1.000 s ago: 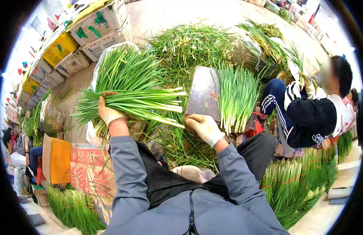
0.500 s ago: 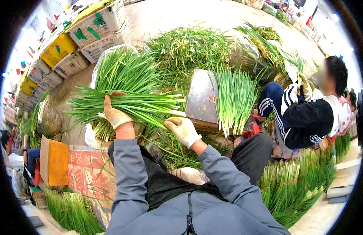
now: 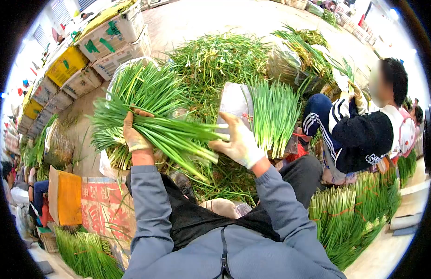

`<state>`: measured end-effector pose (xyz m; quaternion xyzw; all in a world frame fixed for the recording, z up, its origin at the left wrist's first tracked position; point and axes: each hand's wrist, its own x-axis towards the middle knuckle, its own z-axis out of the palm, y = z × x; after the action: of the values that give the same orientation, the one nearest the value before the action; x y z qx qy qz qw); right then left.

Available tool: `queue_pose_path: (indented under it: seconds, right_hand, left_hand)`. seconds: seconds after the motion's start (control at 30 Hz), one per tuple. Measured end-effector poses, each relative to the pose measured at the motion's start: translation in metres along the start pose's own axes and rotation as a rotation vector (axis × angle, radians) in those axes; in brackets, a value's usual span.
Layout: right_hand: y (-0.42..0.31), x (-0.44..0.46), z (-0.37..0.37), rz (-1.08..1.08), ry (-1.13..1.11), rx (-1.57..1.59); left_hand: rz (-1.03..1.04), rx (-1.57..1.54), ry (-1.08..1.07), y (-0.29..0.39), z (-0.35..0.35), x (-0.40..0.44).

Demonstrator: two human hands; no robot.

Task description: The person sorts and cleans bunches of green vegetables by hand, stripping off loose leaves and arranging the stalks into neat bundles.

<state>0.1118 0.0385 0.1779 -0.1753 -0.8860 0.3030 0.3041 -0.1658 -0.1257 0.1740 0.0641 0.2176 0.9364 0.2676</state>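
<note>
we've got our left hand [image 3: 136,138] wrapped round a bunch of garlic chives [image 3: 176,134], pale ends toward our right hand [image 3: 241,146] | that one's spread wide, can't tell if touching | loads more chives [image 3: 275,114] lying just beyond it

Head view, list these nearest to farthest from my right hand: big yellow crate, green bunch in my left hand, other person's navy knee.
1. Green bunch, in your left hand, its pale ends beside your right hand.
2. Other person's navy knee, off to the right.
3. Big yellow crate, away at upper left.
</note>
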Motion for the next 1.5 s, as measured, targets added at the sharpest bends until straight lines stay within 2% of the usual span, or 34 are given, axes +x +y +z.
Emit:
queue_pose_path:
  seconds: [0.03, 0.1, 0.13, 0.2, 0.3, 0.4, 0.47, 0.53, 0.57, 0.6, 0.67, 0.7, 0.77, 0.8, 0.83, 0.9, 0.93, 1.03, 1.07, 1.17, 1.2, 1.27, 1.3, 1.37, 1.43, 1.47, 1.5]
  right_hand:
    - [0.005, 0.006, 0.006, -0.052, -0.070, -0.029]
    - [0.017, 0.012, 0.028, 0.131, -0.421, 0.143]
    - [0.014, 0.008, 0.029, 0.286, -0.630, 0.296]
    - [-0.005, -0.013, 0.027, 0.382, -0.743, 0.507]
    - [0.002, -0.069, 0.059, 0.424, -0.542, 0.712]
    - [0.002, -0.105, 0.071, 0.350, -0.308, 0.550]
    - [0.014, -0.115, 0.076, 0.526, -0.215, 0.678]
    - [0.032, -0.118, 0.071, 0.584, -0.136, 0.799]
    - [0.045, -0.118, 0.069, 0.539, -0.121, 0.824]
    - [0.058, -0.116, 0.067, 0.622, -0.128, 0.886]
    - [0.084, -0.117, 0.061, 0.735, -0.112, 1.094]
    - [0.095, -0.119, 0.062, 0.896, -0.077, 1.238]
    - [0.147, -0.135, 0.089, 1.070, -0.036, 1.355]
    - [0.150, -0.136, 0.081, 1.204, -0.042, 1.290]
    - [0.163, -0.143, 0.088, 1.226, -0.076, 1.319]
    - [0.148, -0.143, 0.080, 1.084, 0.040, 1.552]
    - [0.143, -0.140, 0.076, 1.045, 0.076, 1.543]
    - [0.151, -0.142, 0.080, 1.069, 0.129, 1.179]
    - [0.151, -0.144, 0.072, 1.095, 0.058, 1.122]
    - [0.148, -0.143, 0.071, 0.865, -0.032, 0.493]
    - [0.144, -0.143, 0.070, 0.870, -0.033, 0.493]
    - [0.133, -0.137, 0.068, 0.984, -0.072, 0.453]
    - [0.141, -0.144, 0.080, 0.895, -0.059, 0.457]
    - [0.141, -0.142, 0.078, 1.040, -0.171, 0.563]
    - [0.152, -0.145, 0.079, 1.067, -0.089, 0.821]
    - [0.157, -0.146, 0.081, 1.029, -0.070, 0.912]
    - [0.164, -0.148, 0.085, 0.992, -0.048, 1.003]
  left_hand:
    - [-0.069, -0.002, -0.022, -0.006, -0.006, 0.003]
    - [-0.245, -0.087, -0.040, -0.022, 0.004, -0.005]
    - [-0.273, -0.080, 0.058, -0.032, 0.004, -0.003]
    - [-0.293, 0.052, 0.058, -0.052, 0.006, -0.005]
    - [-0.260, 0.344, 0.255, -0.090, 0.025, -0.019]
    - [-0.264, 0.608, 0.225, -0.136, 0.021, -0.016]
    - [-0.266, 0.696, 0.259, -0.166, 0.047, -0.032]
    - [-0.361, 0.764, 0.119, -0.192, 0.048, -0.021]
    - [-0.413, 0.806, 0.061, -0.200, 0.051, -0.021]
    - [-0.414, 0.807, 0.063, -0.207, 0.046, -0.021]
    - [-0.278, 1.211, 0.030, -0.224, 0.030, -0.023]
    - [-0.363, 1.303, -0.008, -0.228, 0.003, -0.024]
    - [-0.573, 1.190, 0.036, -0.231, -0.036, -0.054]
    - [-0.726, 1.041, 0.110, -0.234, -0.055, -0.077]
    - [-0.893, 0.857, 0.203, -0.233, -0.070, -0.106]
    - [-1.095, 0.537, 0.305, -0.237, -0.089, -0.151]
    - [-1.054, 0.339, 0.119, -0.255, -0.111, -0.160]
    - [-1.144, 0.326, 0.090, -0.261, -0.120, -0.165]
    - [-1.141, 0.333, 0.115, -0.259, -0.116, -0.168]
    - [-1.102, 0.456, 0.083, -0.251, -0.122, -0.167]
    - [-1.107, 0.456, 0.086, -0.250, -0.122, -0.169]
    - [-0.943, 0.803, -0.240, -0.242, -0.112, -0.169]
    - [-0.835, 1.013, -0.356, -0.230, -0.081, -0.171]
    - [-0.879, 0.962, -0.386, -0.226, -0.078, -0.170]
    - [-0.916, 0.534, -0.189, -0.235, -0.099, -0.172]
    - [-0.949, 0.498, -0.045, -0.230, -0.093, -0.170]
    - [-0.990, 0.280, -0.031, -0.233, -0.100, -0.168]
